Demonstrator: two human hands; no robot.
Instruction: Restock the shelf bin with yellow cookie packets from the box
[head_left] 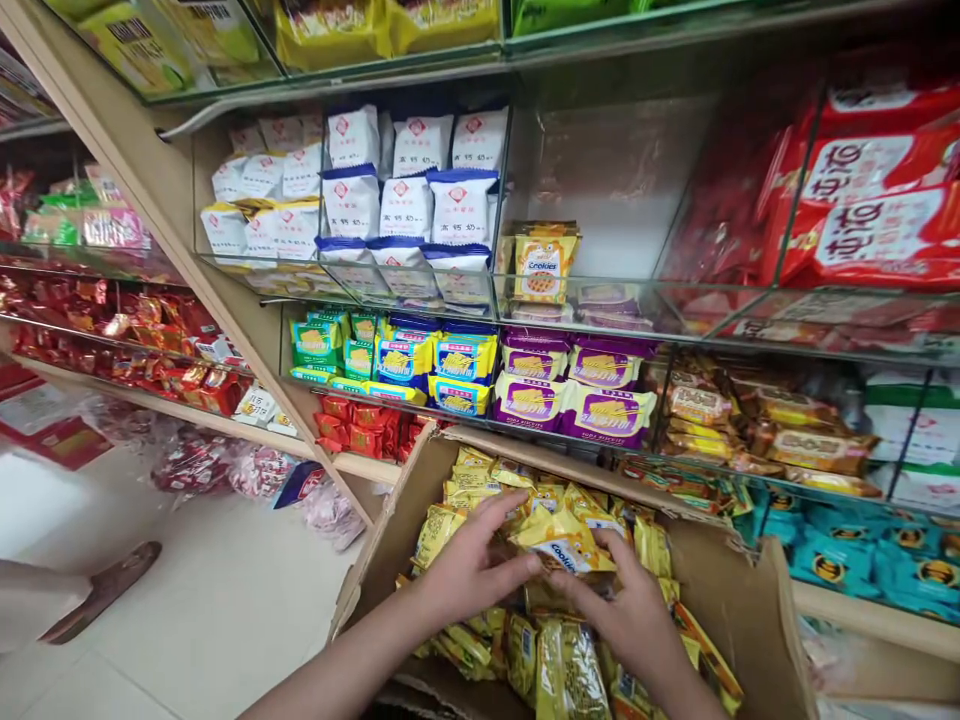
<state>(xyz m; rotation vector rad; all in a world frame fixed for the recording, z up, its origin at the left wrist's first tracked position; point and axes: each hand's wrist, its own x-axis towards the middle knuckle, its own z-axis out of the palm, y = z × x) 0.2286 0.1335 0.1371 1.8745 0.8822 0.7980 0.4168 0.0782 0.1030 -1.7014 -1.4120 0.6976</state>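
Bright, even daylight, strongest on the floor tiles [187,610] left of the cardboard box [742,610], nearly blown out. Glass shelf fronts [622,190] above the box throw hazy reflections. Wide-angle bend slants the uprights at the frame edges. Far-right red packs [885,200] soft; box contents sharp, shadows faint.

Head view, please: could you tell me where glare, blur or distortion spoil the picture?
In the head view, the glass shelf fronts carry hazy reflections that wash out the compartment behind; the red packs at right look soft and smeared; the wooden upright leans from wide-angle distortion; the left hand, right hand and yellow cookie packs in the cardboard box are evenly lit and sharp.
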